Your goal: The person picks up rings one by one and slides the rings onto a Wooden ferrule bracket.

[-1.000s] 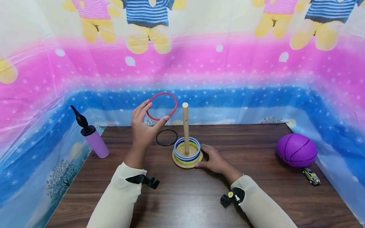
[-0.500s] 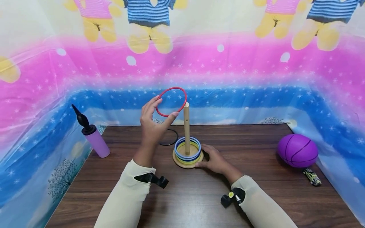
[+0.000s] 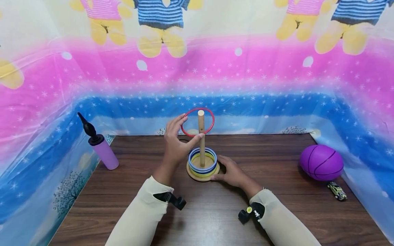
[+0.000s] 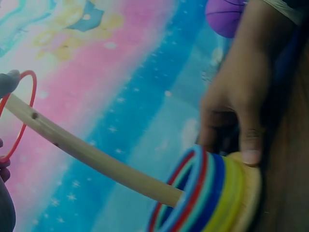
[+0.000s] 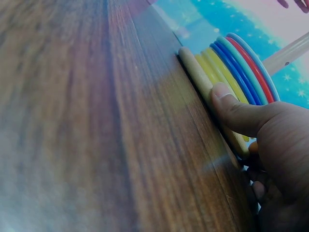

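My left hand pinches a thin red ring between thumb and fingers. The ring is level with the top of an upright wooden peg, and the peg's end shows within its loop in both the head and left wrist views. Several coloured rings, yellow, blue, green, red and light blue, lie stacked around the foot of the peg. Their round wooden base stands on the table. On the base's right side, my right hand grips the edge, its thumb against the near rim.
Behind my left hand, a black ring on the table is mostly hidden. A purple hand pump stands at the left edge. To the right are a purple ball and a small toy car. A printed cloth surrounds the table.
My left hand has carried the red ring rightward to the peg, rising slightly and then lowering over its top. It now covers most of the black ring. My right hand has stayed at the base.
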`<action>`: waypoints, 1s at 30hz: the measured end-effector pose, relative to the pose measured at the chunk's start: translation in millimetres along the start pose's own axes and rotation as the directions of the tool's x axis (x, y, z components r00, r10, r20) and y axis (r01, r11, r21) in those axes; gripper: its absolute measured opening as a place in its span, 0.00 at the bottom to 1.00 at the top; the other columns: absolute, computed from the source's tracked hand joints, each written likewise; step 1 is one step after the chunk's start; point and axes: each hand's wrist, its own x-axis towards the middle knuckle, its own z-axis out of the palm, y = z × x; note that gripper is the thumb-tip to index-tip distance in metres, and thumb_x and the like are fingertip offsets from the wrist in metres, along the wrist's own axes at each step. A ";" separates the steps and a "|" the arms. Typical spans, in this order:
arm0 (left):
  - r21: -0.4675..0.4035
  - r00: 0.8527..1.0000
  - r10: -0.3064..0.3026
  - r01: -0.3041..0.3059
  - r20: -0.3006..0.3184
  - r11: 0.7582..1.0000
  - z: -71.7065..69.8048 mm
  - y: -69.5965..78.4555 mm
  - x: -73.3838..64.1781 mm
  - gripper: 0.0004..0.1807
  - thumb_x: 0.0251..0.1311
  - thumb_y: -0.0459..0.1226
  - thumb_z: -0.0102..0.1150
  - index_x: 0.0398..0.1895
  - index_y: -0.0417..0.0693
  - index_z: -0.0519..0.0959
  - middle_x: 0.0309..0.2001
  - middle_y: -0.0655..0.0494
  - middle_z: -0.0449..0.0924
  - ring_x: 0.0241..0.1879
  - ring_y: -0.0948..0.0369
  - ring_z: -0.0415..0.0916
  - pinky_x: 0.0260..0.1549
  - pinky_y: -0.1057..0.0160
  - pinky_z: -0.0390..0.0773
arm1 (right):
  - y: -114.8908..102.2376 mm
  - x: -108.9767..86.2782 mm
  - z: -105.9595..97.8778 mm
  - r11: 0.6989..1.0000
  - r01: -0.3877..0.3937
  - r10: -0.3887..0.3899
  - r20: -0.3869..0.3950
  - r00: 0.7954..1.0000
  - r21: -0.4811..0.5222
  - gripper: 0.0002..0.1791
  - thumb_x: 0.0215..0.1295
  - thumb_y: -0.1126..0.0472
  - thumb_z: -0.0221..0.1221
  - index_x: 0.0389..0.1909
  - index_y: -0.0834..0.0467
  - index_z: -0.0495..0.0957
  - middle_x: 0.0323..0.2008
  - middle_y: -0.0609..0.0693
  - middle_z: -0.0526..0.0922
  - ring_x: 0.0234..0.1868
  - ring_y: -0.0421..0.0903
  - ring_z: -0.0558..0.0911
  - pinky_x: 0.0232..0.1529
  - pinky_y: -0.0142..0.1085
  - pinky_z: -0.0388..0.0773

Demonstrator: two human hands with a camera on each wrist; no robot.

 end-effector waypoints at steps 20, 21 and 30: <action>0.055 0.974 -0.102 0.092 0.201 0.994 15.6 -43.1 -58.1 0.47 0.56 0.46 0.84 0.78 0.44 0.76 0.76 0.42 0.75 0.77 0.41 0.67 0.76 0.27 0.62 | -2.5 0.2 -0.3 1.000 0.010 -0.010 0.007 1.000 0.017 0.52 0.64 0.44 0.79 0.85 0.53 0.66 0.83 0.59 0.67 0.86 0.63 0.63 0.84 0.65 0.60; 0.055 0.972 -0.108 0.099 0.210 0.994 15.5 -45.6 -61.0 0.47 0.56 0.46 0.84 0.78 0.44 0.75 0.77 0.42 0.75 0.77 0.41 0.67 0.76 0.26 0.61 | -2.6 0.2 -0.2 1.000 0.009 -0.009 0.006 1.000 0.019 0.52 0.64 0.44 0.79 0.85 0.53 0.66 0.84 0.59 0.67 0.86 0.63 0.63 0.84 0.65 0.60; 0.042 0.961 -0.119 0.112 0.248 0.993 17.0 -58.0 -77.8 0.46 0.54 0.46 0.84 0.77 0.42 0.77 0.78 0.43 0.74 0.77 0.41 0.66 0.74 0.23 0.56 | -2.8 -0.5 -0.8 1.000 0.017 -0.017 -0.004 1.000 0.011 0.52 0.64 0.45 0.79 0.85 0.53 0.66 0.84 0.60 0.67 0.85 0.64 0.64 0.83 0.66 0.61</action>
